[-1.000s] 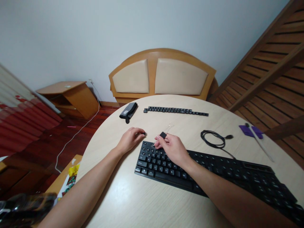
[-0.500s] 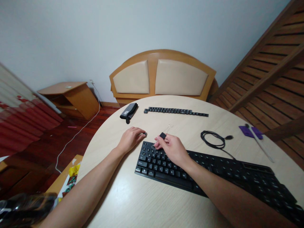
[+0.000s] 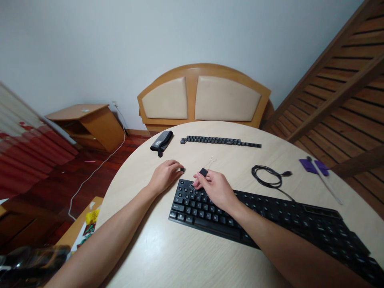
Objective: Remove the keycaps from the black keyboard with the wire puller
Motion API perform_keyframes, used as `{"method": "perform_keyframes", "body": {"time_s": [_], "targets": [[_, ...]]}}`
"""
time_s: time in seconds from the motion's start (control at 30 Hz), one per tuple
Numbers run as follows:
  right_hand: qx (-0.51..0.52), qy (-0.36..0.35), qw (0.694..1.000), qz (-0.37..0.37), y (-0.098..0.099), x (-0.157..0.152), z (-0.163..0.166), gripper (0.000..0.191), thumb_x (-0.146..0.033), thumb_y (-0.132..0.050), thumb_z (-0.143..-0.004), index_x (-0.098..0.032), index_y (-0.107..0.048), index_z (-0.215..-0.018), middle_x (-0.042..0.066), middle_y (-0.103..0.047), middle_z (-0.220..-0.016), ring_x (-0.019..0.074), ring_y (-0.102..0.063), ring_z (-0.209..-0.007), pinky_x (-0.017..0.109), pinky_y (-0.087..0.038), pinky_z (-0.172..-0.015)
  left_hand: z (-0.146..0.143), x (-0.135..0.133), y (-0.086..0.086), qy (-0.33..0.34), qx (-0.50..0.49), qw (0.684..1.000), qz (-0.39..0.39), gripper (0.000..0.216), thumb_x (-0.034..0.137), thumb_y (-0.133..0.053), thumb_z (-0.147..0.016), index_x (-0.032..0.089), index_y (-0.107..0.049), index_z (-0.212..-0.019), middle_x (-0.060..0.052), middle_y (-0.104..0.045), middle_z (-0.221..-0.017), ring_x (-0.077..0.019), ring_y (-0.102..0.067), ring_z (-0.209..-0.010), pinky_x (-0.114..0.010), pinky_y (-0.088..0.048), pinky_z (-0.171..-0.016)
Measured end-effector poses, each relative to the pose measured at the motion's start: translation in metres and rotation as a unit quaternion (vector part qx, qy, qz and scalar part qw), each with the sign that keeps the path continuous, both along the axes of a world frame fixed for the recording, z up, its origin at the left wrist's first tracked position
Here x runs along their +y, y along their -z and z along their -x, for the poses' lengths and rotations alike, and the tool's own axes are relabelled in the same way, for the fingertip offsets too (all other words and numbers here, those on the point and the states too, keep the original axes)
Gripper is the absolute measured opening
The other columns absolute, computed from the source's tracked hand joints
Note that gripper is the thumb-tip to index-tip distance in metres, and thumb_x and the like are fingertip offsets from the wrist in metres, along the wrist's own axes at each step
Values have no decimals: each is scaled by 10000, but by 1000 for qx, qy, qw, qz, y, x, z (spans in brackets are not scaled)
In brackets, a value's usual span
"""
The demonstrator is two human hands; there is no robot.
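Note:
My left hand (image 3: 165, 175) rests on the table just beyond the keyboard's left end, its fingertips pinching a small black keycap (image 3: 183, 170). Over the upper left of the black keyboard (image 3: 210, 224), my right hand (image 3: 217, 187) is closed on a keycap puller with a black handle (image 3: 203, 172). Thin wire loops (image 3: 212, 160) stick out from its far side. The puller's near end reaches down to the top-row keys, partly covered by my fingers. Several upper-left key positions show bare stems without caps.
Behind my hands lies a long row of loose keycaps (image 3: 220, 140). A folded dark cloth pouch (image 3: 162, 142) is at the back left. To the right are the coiled cable (image 3: 265, 176) and a brush (image 3: 325, 182) on a purple cloth (image 3: 309, 166). The round table (image 3: 144, 248) carries all this.
The view has shifted slightly. My left fingertips have turned the keycap a little. My right hand stays over the upper left keys with the puller.

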State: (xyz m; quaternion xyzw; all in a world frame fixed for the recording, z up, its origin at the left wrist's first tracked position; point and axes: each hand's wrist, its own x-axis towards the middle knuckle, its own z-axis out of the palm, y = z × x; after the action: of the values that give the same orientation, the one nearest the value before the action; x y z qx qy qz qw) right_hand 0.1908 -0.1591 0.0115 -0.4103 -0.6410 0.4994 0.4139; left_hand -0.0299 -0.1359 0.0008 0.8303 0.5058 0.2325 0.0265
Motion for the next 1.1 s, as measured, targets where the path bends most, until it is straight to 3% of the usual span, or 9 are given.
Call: {"method": "perform_keyframes", "body": {"time_s": [0.13, 0.3, 0.57, 0.83, 1.1], "targets": [[-9, -2, 1000, 4, 3, 1, 0, 300, -409, -554, -919, -144, -670, -839, 61, -728, -755, 165, -711, -666, 291, -582, -676, -5, 19, -8, 19, 44, 998, -35, 185, 283, -571, -928, 241, -684, -1069, -72, -645, -1077, -226, -600, -967, -338, -495, -814], [-12, -2, 1000, 6, 2, 1, 0, 283, -377, -541, -928, -139, -671, -847, 69, -735, -770, 167, -713, -666, 288, -575, -673, -9, 70, -15, 16, 64, 994, -90, 184, 264, -541, -940, 208, -692, -1029, -84, -665, -1050, -240, -575, -986, -359, -487, -859], [-20, -6, 1000, 6, 3, -1, -1, 276, -367, -531, -935, -146, -675, -856, 60, -736, -768, 163, -709, -667, 273, -557, -652, -17, 131, 5, -9, 56, 985, -163, 185, 219, -536, -930, 185, -688, -1030, -100, -679, -1044, -271, -539, -1044, -403, -449, -942], [-24, -8, 999, 22, 1, -1, -1, 258, -358, -550, -929, -157, -672, -822, 50, -737, -769, 159, -707, -676, 271, -549, -655, -10, 149, 15, -62, 31, 986, -154, 169, 246, -621, -885, 237, -721, -1021, -88, -587, -1235, -303, -463, -1173, -458, -428, -970], [-27, -6, 999, 18, 1, -1, -1, 262, -352, -544, -931, -153, -653, -802, 62, -737, -776, 165, -707, -680, 281, -553, -651, -10, 152, 17, -109, 20, 986, -126, 164, 256, -676, -844, 238, -738, -994, -82, -580, -1254, -319, -434, -1209, -451, -436, -976]]}}
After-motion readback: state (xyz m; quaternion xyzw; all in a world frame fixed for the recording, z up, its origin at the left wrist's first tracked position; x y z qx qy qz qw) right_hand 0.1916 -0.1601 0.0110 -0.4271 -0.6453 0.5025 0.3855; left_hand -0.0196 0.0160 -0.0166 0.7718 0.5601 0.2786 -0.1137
